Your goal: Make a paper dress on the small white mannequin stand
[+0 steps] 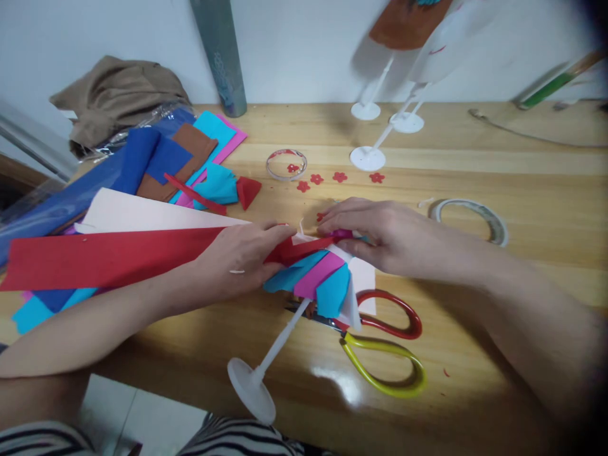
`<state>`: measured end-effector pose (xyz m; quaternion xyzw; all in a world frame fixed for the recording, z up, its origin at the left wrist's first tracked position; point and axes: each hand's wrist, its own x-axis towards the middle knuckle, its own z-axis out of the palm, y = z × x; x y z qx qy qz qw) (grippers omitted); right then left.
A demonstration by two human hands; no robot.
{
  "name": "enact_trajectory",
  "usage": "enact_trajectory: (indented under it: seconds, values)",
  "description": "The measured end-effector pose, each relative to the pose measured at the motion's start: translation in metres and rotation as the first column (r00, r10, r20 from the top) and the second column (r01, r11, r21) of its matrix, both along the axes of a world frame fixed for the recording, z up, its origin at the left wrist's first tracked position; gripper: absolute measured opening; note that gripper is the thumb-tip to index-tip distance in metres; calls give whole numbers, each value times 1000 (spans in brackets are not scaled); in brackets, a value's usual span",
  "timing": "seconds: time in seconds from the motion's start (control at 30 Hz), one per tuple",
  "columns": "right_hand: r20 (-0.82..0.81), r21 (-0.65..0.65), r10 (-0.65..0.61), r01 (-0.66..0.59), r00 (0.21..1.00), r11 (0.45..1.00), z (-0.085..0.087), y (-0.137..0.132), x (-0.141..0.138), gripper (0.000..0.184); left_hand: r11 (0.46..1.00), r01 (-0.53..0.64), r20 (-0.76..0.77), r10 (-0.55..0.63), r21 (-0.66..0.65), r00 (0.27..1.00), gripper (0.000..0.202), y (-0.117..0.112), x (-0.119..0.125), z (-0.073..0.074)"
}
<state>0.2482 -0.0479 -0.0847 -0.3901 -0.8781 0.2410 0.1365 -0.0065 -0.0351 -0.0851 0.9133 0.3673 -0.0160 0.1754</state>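
A white stand with a round base (pixel 251 391) leans toward me, its upper part covered with blue, magenta and white paper (pixel 319 276). My left hand (pixel 242 258) is closed on a red paper strip (pixel 311 246) at the left of this piece. Beneath that hand, a long red paper sheet (pixel 114 258) stretches to the left. On the other side, my right hand (pixel 375 234) presses its fingers and thumb together at the strip's right end, beside a bit of purple paper. Scissors (pixel 380 345) with one red and one yellow handle lie under the piece, their blades partly hidden.
Folded coloured papers (pixel 185 152) and a brown cloth (pixel 123 95) are heaped at left. Small red paper flowers (pixel 339 177) lie near a clear tape roll (pixel 286 166). A white tape roll (pixel 494 221) sits at right. Several white stands (pixel 367 158) and a tall green cylinder (pixel 223 57) stand behind.
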Motion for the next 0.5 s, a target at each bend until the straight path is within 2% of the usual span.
enact_trajectory:
  seconds: [0.3,0.5]
  values:
    - [48,73,-110,106,993,992,-13,5,-9,26,999,1,-22,-2,-37,1000,49,5,8,-5]
    - [8,12,-121,121,993,993,-6,2,-7,17,1000,18,-14,-18,-1,1000,32,5,12,-8]
